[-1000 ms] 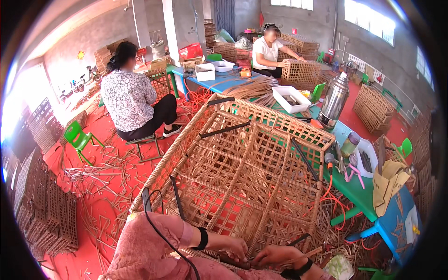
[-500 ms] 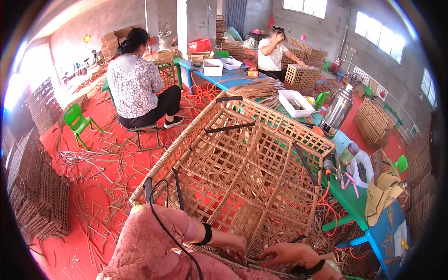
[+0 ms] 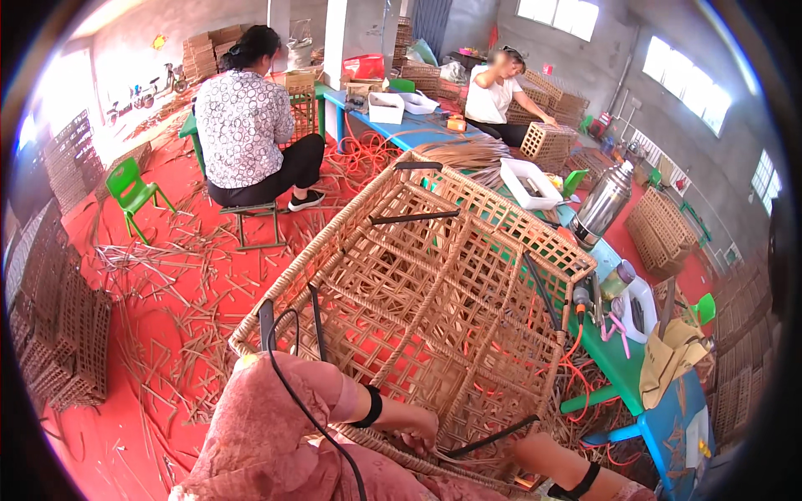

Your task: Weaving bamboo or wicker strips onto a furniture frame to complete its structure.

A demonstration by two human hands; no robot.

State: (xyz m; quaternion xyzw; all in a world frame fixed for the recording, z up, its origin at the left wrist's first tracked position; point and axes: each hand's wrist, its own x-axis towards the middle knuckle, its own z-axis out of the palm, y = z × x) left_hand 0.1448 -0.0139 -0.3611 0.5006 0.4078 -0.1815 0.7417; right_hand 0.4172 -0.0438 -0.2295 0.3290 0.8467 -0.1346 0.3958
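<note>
A large brown woven wicker frame (image 3: 430, 284), openwork like a shallow basket, lies tilted across my lap with black bars at its corners. My left hand (image 3: 420, 427) is at its near rim, fingers curled in against the weave; what they pinch is too small to make out. Just right of it, a black bar (image 3: 493, 436) slants over the near corner. My right hand (image 3: 528, 453) is lowered at that corner, its fingers hidden by the rim and blur. A black cord (image 3: 313, 430) runs down over my pink sleeve.
On the green table (image 3: 622, 359) at right stand a steel flask (image 3: 603, 204), a white tray (image 3: 530, 184), a jar and a power tool with an orange cord. Two people sit working beyond. Wicker scraps litter the red floor (image 3: 159, 292); woven panels (image 3: 63, 334) are stacked left.
My right hand has moved down and away from my left at the near rim, uncovering the black corner bar. My left hand stays in nearly the same spot. The view has shifted slightly.
</note>
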